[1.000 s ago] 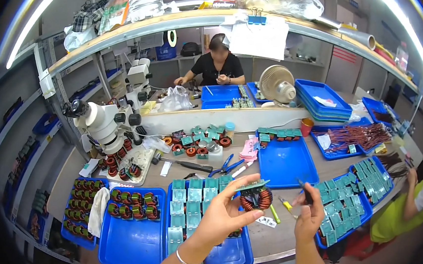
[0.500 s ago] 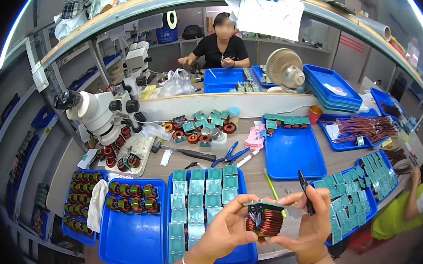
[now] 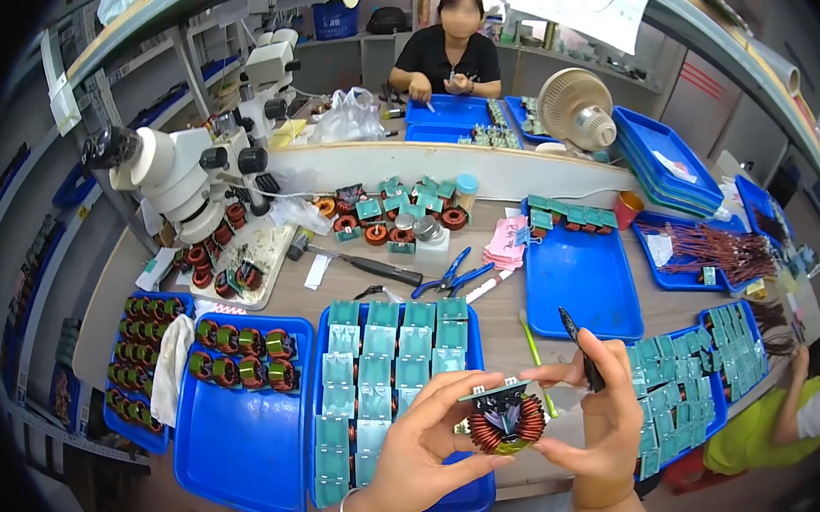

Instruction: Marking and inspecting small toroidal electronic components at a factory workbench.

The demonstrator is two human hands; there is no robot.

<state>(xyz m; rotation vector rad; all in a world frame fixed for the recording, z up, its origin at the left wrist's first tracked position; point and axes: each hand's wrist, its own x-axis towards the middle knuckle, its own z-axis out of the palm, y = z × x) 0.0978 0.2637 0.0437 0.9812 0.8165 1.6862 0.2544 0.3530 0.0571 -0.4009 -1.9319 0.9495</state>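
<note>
Left hand (image 3: 402, 464) and right hand (image 3: 609, 433) pinch one copper-wound toroidal coil (image 3: 507, 426) between them; the right also grips one black pointed tool (image 3: 574, 334).
The coil, front and centre, looks dense and stiff, its wire perhaps slippery, its green board (image 3: 483, 393) more fragile; outer ring seems the safest hold; left to right: eight green-and-copper coils (image 3: 253, 373) in one blue tray (image 3: 242, 452), one pair of blue-handled pliers (image 3: 474, 275), one green stick (image 3: 532, 343)

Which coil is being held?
The coil between the left hand and right hand, green board on top; the eight others in a blue tray, for example, sit unheld.
</note>
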